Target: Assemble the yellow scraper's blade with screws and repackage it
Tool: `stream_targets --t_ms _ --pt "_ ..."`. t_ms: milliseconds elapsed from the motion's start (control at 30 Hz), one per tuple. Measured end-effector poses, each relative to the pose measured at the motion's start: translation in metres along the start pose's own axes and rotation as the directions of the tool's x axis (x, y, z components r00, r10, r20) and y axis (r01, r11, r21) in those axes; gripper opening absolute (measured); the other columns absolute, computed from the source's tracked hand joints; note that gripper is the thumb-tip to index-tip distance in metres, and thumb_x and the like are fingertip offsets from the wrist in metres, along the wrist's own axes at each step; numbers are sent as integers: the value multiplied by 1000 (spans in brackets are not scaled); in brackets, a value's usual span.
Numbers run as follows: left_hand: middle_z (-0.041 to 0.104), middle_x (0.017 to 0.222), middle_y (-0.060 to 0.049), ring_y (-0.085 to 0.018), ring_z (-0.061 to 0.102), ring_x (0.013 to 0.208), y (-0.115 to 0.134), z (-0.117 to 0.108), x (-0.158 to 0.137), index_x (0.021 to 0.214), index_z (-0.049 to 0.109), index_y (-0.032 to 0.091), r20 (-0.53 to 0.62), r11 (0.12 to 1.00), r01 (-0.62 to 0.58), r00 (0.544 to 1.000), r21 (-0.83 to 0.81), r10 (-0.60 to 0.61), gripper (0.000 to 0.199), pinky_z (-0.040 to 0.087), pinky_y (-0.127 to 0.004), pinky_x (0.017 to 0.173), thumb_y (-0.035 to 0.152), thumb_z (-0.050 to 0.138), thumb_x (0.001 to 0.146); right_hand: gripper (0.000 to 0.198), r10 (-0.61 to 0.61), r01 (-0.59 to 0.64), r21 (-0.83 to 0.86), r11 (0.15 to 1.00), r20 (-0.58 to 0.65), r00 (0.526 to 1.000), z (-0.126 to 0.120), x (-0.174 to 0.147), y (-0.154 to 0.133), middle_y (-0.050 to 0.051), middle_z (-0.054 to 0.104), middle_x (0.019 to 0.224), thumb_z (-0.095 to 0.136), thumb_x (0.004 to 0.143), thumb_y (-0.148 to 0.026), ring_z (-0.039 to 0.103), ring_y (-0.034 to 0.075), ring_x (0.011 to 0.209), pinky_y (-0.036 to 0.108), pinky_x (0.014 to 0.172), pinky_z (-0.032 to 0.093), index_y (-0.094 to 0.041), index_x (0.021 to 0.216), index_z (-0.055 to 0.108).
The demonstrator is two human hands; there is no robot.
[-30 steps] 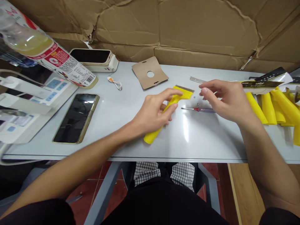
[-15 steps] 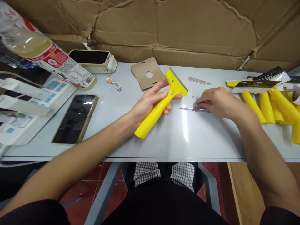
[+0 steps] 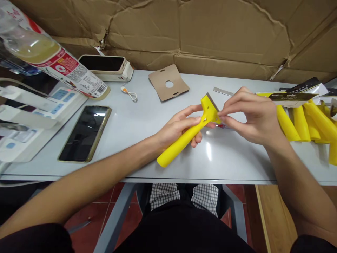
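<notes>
My left hand (image 3: 181,128) is closed round a yellow scraper (image 3: 185,138), near its head, with the handle slanting down to the left. A thin metal blade (image 3: 211,101) shows along the head's upper right edge. My right hand (image 3: 247,114) pinches at the lower right corner of the head, thumb and forefinger together; whatever is between the fingertips is too small to make out. Behind the scraper lies a screwdriver (image 3: 221,125) with a red part, mostly hidden by my hands. A loose metal blade (image 3: 222,91) rests on the table behind my right hand.
Several yellow scraper handles (image 3: 288,123) and packaged scrapers (image 3: 292,98) lie at the right. A brown card (image 3: 168,83) with a round hole lies at the back. On the left are a phone (image 3: 85,133), a power strip (image 3: 44,130), a drink bottle (image 3: 63,66) and a short cable (image 3: 129,94).
My right hand has come up from beside the screwdriver to the scraper's head. My left hand has brought the scraper a little right and down.
</notes>
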State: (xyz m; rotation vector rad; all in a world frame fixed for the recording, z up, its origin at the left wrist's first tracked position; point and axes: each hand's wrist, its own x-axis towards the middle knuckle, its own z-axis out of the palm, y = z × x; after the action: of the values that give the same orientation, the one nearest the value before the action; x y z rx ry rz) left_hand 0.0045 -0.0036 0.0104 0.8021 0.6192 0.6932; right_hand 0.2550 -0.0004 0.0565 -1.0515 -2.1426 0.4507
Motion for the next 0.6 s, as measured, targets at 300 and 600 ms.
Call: stream_targets --t_ms 300,600 --pt "85 111 -10 -12 69 52 -4 5 -3 139 47 25 82 997 71 994 -31 -69 49 53 -22 46 34 75 99 9 86 -80 110 991 -57 995 20 -1 13 6 75 116 81 94 -39 69 33 114 58 104 54 -41 97 89" --pt "84 104 -7 -11 66 51 -4 7 -3 126 46 26 108 997 71 992 -14 -69 37 51 -21 46 33 73 101 4 165 -146 305 941 -38 986 28 -1 8 7 76 110 82 90 -34 72 29 109 50 93 61 -31 88 83"
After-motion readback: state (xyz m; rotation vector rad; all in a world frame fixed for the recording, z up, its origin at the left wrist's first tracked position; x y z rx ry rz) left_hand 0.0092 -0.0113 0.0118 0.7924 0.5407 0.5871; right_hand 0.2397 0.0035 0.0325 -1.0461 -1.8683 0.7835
